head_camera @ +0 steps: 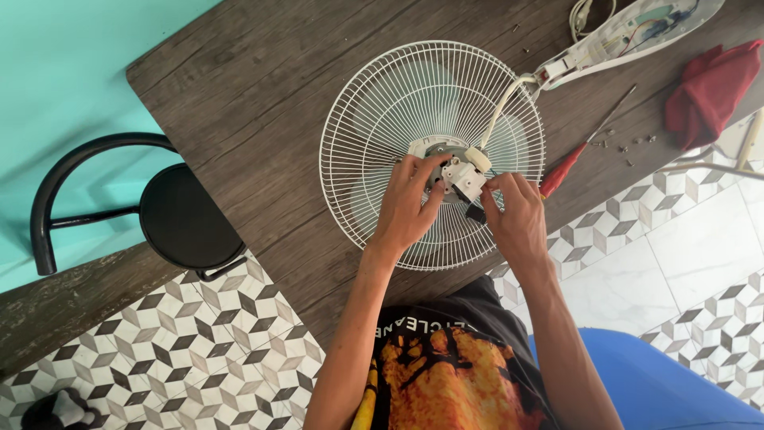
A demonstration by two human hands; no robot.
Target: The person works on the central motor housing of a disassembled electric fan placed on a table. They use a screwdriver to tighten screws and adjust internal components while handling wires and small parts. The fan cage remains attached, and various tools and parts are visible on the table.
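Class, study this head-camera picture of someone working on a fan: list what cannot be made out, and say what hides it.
- Head view: the middle of the white motor part is covered by the left hand and right hand.
- The loose screws beside the red screwdriver are too small to tell apart.
- The white fan base and red cloth are cut off by the picture's edges.

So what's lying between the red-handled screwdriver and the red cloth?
In the head view, loose screws lie on the bare table between screwdriver and cloth.
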